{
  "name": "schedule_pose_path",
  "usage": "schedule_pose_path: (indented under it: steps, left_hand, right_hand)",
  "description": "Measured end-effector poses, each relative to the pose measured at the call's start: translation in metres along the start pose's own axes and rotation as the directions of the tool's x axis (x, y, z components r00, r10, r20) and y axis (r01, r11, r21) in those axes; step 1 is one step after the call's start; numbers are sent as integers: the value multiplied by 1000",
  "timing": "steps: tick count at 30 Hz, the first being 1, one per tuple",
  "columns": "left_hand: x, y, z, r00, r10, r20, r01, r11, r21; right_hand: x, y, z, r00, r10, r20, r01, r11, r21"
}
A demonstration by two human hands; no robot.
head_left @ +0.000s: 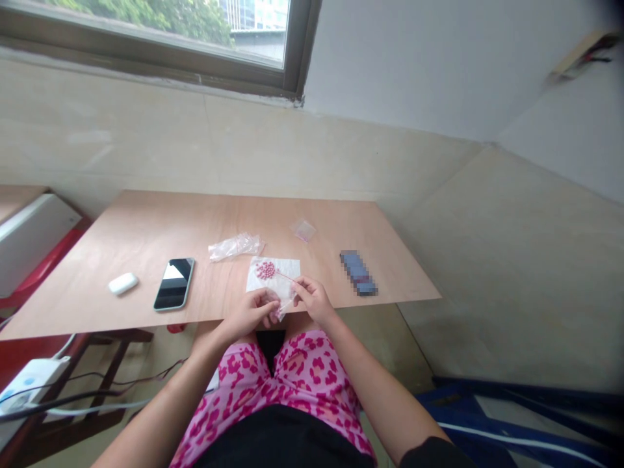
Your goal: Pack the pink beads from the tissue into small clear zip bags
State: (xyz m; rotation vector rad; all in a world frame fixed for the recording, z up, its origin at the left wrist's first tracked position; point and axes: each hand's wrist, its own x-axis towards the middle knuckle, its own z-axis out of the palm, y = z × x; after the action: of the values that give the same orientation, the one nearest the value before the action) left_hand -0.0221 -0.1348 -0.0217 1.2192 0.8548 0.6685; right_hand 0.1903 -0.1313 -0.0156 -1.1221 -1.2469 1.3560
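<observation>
A pile of small pink beads (266,270) rests on a white sheet of thin paper (288,266) near the table's front edge. My right hand (312,300) is closed in a pinch on a thin pink strand (285,275), which stretches left toward the beads. Whether it is a string or a stick I cannot tell. My left hand (256,310) is closed around a small clear plastic bag (281,312) at the paper's near edge. Some pink shows by its fingertips, too small to make out.
Behind the paper lie a crumpled clear plastic bag (236,247) and a small clear packet (304,230). A phone (174,284) and a white case (123,284) are on the left. To the right is a blurred dark object (359,273). The wooden table (160,218) meets the wall.
</observation>
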Motion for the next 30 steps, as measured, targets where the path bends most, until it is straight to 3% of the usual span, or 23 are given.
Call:
schedule_pose_path:
  steps: [3,6,10,13,16,19,21,24,26,30]
  left_hand:
    - [4,-7,-1,997,17,-72,-19,999,-26]
    - [6,-10,-2,993,28,-118,-32,999,-31]
    - [4,-8,-6,980,55,-189,-53,998,20]
    - [0,-4,-9,961,166,-223,-110,964,240]
    - [-4,2,-15,946,243,-217,-136,900,415]
    - [-4,4,-28,913,288,-288,-115,860,496]
    - [-1,5,-43,883,315,-347,-79,830,551]
    - [7,8,-73,837,376,-398,-12,739,673]
    - [16,14,-96,815,422,-397,50,631,774]
    - [49,32,-138,854,398,-335,169,397,902]
  right_hand:
    - [-1,6,6,990,108,87,-119,985,128]
    - [-3,13,13,988,111,105,-122,987,103]
    - [10,5,9,997,69,-24,-65,989,130]
    - [43,-19,-10,990,20,-142,1,989,151]
    - [93,-46,-39,955,-85,-285,97,995,27]
    - [135,-59,-69,924,-38,-380,-86,948,-306]
    - [148,-55,-86,917,1,-398,-167,909,-383]
    - [141,-36,-105,908,17,-419,-241,839,-488]
    - [126,-19,-112,905,10,-426,-268,791,-551]
    - [91,10,-113,929,-4,-370,-244,745,-621]
